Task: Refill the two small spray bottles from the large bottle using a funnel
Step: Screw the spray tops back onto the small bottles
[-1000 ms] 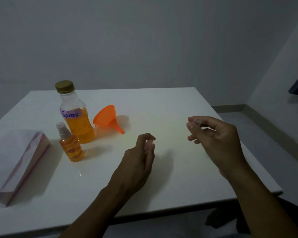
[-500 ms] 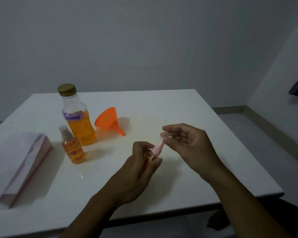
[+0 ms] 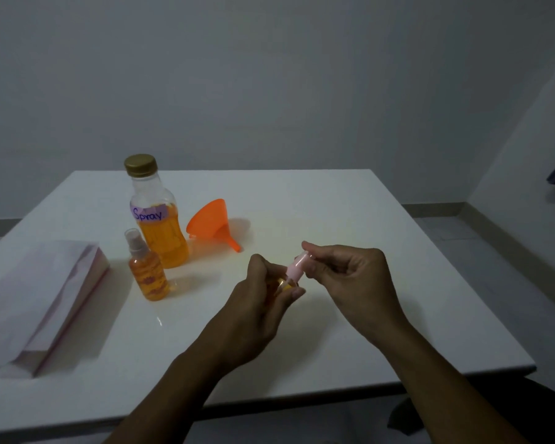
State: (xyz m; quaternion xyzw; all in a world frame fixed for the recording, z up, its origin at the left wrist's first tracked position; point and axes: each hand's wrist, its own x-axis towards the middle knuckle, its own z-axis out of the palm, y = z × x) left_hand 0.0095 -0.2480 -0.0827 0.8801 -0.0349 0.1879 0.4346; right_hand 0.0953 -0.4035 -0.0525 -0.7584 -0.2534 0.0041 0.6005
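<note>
A large bottle (image 3: 156,216) labelled "Spray", gold-capped and half full of orange liquid, stands at the table's left rear. In front of it stands a small spray bottle (image 3: 148,272) with orange liquid and a clear cap. An orange funnel (image 3: 212,224) lies on its side to the right of the large bottle. Above the table's middle, my left hand (image 3: 260,302) wraps a second small spray bottle, mostly hidden in the fist. My right hand (image 3: 350,277) pinches its pink spray top (image 3: 294,270).
A folded white paper bag (image 3: 36,302) lies at the left edge of the white table (image 3: 334,213). Grey walls stand behind, and floor shows past the table's right edge. A dark object hangs at the far right.
My hands came together over the table's middle. The right hand moved left onto the pink spray top of the bottle in my left hand. The view shifted slightly.
</note>
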